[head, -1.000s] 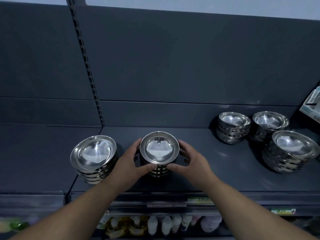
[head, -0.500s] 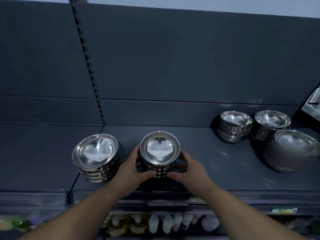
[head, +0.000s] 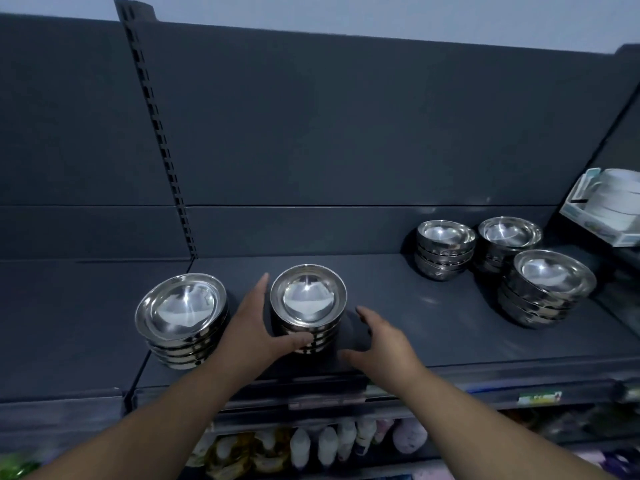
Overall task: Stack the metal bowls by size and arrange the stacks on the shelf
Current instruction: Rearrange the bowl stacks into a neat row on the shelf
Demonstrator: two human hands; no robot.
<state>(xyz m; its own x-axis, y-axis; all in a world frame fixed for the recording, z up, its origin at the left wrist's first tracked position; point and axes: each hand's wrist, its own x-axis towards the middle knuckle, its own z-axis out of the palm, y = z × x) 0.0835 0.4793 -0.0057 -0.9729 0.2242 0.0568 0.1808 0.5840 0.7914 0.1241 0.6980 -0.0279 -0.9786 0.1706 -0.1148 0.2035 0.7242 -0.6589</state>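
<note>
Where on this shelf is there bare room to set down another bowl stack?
Widest bare patch: the shelf between the middle stack and the three right stacks. The left shelf section, beyond the wide stack, is bare too. Crowded: around the right cluster.

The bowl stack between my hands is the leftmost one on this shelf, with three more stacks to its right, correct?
Not leftmost. The head view shows a wider stack left of the stack between your left hand and right hand; the three stacks to its right are as you said.

Left hand (head: 256, 327) partly hides the middle bowl stack (head: 308, 299).
</note>
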